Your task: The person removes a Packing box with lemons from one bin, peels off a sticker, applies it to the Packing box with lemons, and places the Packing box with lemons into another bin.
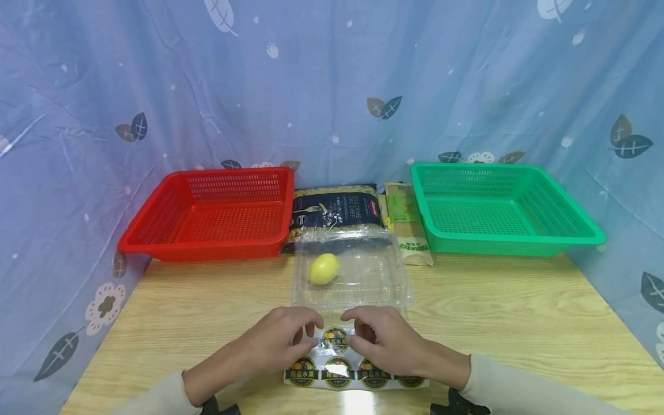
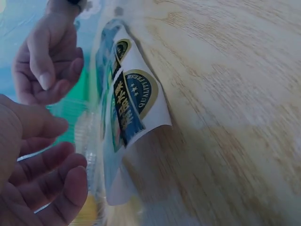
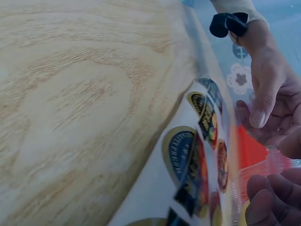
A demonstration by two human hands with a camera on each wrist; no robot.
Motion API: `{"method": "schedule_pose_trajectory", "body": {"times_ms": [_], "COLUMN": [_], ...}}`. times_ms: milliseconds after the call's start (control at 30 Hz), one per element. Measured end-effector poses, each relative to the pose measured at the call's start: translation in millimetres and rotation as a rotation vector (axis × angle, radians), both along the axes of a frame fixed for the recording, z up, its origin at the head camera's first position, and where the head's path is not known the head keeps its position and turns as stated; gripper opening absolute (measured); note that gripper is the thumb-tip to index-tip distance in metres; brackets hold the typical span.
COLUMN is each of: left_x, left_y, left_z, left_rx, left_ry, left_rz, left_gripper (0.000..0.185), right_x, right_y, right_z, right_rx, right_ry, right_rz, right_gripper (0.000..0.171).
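A sheet of round fruit stickers lies on the table in front of me, its near edge lifted and curled in both wrist views. Over its left side hovers my left hand, fingers loosely bent with nothing between them. My right hand mirrors it over the right side, also holding nothing. One sticker shows in the gap between the two hands. Just beyond them stands an open clear plastic box, with a yellow lemon in its left part.
A red basket stands at the back left, a green basket at the back right. Between them lie a dark blue pasta bag and a green-and-tan packet. A blue patterned curtain hangs behind.
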State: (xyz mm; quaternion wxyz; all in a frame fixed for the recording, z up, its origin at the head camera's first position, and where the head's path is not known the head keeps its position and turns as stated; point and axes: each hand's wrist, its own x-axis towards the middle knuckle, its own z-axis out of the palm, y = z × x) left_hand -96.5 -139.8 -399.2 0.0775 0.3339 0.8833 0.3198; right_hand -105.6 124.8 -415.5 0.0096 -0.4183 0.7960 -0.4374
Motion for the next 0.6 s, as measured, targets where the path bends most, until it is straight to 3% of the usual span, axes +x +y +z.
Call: {"method": "schedule_pose_trajectory", "body": {"times_ms": [267,600], "left_x": [-0.1,-1.7], "left_y": [-1,-2], "left_z": [-9.0,-21.8], "left_rx": [-0.042,-0.038], "left_ry": [0.04,0.045], "left_rz": [0.006,-0.005], "left_gripper": [0.014,0.013], "right_x": [-1.1,-3.2], "right_y": [-4,-7], "right_z": [-6.9,-20.4], "right_rx": [0.092,0.137], "right_ry": [-0.131,-0.132], "right_rz": [0.016,0.016], "right_gripper": [0.03,0.032]}}
